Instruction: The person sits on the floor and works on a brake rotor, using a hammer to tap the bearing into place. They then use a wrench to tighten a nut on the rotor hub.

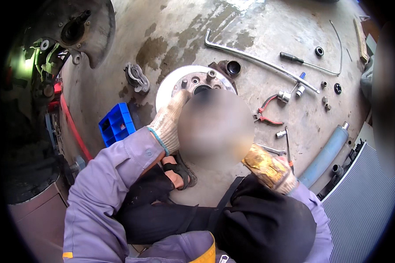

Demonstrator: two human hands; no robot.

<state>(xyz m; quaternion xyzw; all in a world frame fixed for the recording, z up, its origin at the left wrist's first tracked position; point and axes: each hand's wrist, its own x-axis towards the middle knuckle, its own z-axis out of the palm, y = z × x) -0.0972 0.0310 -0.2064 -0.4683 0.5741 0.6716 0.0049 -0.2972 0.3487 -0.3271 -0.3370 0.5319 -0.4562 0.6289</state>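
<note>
brake disc (164, 90): lies on the concrete floor (303, 114) just ahead of the knees, pale ring showing at the far and left sides, studded hub (202, 79) at the centre, near right part lost in a blurred patch.

left hand (169, 120), in a pale knitted glove: laid over the near left side of the disc, fingertips partly hidden; cannot tell whether clamped tight or merely steadying. right hand (271, 170), in a glove with a worn yellow coating: curled at the lower right of the blur, just beside a spanner (271, 149); cannot tell whether grasping anything.

likeliest trouble, judging from here: a slide or tilt of the disc, caused by uneven pressure or a one-sided hold, with a risk of pinching the left fingers against the concrete. exposed too: a foot in an open sandal (177, 166), near the left wrist, with little cover against a dropped tool or a tipped disc.

possible as well: loss or mixing-up of the loose sockets (284, 96), from lying scattered instead of sorted in the blue tray (116, 125); a snag on the red-handled pliers (270, 117), from a wide sweep of the right arm; dirt on the pale ring, from contact with the dark wet patches (151, 55) nearby.
</note>
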